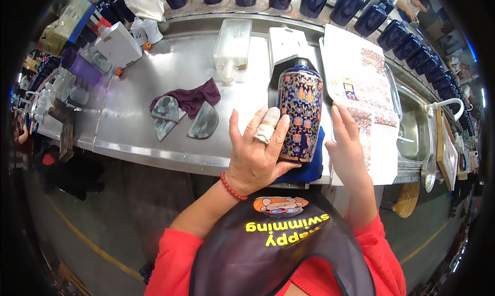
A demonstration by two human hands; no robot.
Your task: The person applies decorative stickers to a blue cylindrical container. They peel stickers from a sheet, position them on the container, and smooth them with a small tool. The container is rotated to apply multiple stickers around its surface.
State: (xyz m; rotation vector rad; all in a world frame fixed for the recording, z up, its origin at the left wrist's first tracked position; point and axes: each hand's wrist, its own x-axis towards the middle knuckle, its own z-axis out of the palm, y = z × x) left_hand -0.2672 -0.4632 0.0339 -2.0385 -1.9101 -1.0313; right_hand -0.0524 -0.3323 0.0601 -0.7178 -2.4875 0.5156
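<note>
A dark blue bottle (300, 115) with a dense floral pattern lies on its back, neck pointing away, on a dark support over a blue cloth (309, 173). My left hand (259, 146) is against the bottle's left side, thumb by its base and fingers spread. One of its fingers wears a pale finger cover (267, 124), and a red bead bracelet circles the wrist. To the right of the bottle, my right hand (349, 141) rests with fingers stretched out at the edge of a printed decal sheet (353, 84). Nothing shows in its grasp.
On the metal table (129, 110), left of my hands, lie a purple cloth (193, 97) and grey-green scraper pieces (204, 121). A clear bottle (232, 43) lies farther back. Several blue bottles (346, 7) line the far ledge. A sink (412, 141) is at right, a white box (118, 44) at left.
</note>
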